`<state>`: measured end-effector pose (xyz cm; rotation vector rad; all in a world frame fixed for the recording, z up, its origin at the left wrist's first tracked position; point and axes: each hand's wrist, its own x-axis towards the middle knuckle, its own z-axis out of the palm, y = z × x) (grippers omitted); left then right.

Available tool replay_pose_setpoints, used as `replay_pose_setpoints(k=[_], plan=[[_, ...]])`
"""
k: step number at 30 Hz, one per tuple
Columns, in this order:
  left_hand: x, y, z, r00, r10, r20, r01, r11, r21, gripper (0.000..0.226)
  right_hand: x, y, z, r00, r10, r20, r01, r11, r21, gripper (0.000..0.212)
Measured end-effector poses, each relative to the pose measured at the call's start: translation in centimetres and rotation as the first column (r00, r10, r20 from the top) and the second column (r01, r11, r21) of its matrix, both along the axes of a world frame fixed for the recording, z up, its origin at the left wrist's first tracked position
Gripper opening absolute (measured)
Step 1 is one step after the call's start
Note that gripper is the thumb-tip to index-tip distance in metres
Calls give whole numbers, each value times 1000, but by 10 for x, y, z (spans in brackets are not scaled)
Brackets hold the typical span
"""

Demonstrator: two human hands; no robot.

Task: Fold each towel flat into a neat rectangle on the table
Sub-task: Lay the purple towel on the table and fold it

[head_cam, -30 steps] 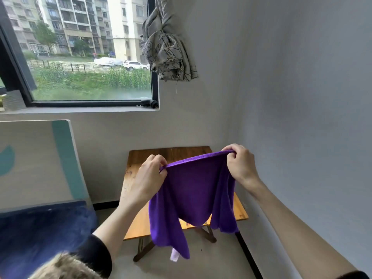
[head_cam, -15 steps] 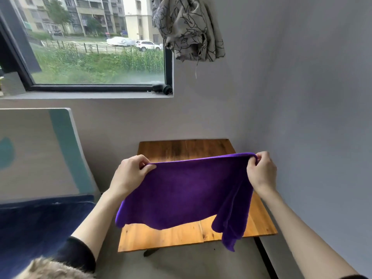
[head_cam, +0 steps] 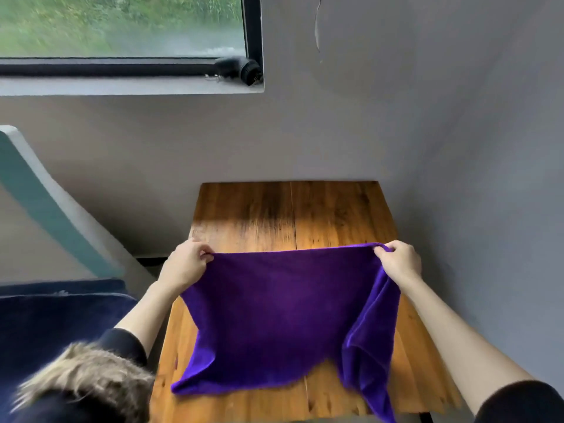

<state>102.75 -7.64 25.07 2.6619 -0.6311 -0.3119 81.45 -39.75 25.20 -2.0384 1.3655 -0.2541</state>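
A purple towel [head_cam: 274, 312] is stretched between both hands over the wooden table [head_cam: 290, 215]. My left hand [head_cam: 186, 264] pinches its top left corner and my right hand [head_cam: 398, 261] pinches its top right corner. The top edge is taut between them. The towel's lower part trails toward the table's near edge, and its right side hangs in loose folds past that edge. Whether the lower edge touches the wood is unclear.
The table stands in a corner, with grey walls [head_cam: 457, 148] behind and to its right. A window sill [head_cam: 131, 85] runs above left. A dark blue cushion [head_cam: 55, 325] and a slanted white and teal panel [head_cam: 45, 203] lie to the left.
The view has tilted down and closed in on the table. Both hands have spread wider apart and lowered the towel over the tabletop, so it now hangs flatter.
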Motion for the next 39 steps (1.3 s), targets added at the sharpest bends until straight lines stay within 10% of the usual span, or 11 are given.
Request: replay_pose_setpoints(k=[7,15,21,39], plan=[[52,-48,-25,982,118,148,-111,992,-54,31,73,-34,-30,996,84,13,-83,996,-35,35],[30,-11,-120,995,-9,-97,11,1000,22,31,94,58,-106,918,366,-153,-355,930,99,42],[63,10,-174,936,213,-280,-238,969,-60,32,139,132,-160,794,520,-315,-523,848,84,51],[185,-11,-206,993,-116,28,114,992,61,18,188,169,-225,777,454,-436,-583,780,-229,56]])
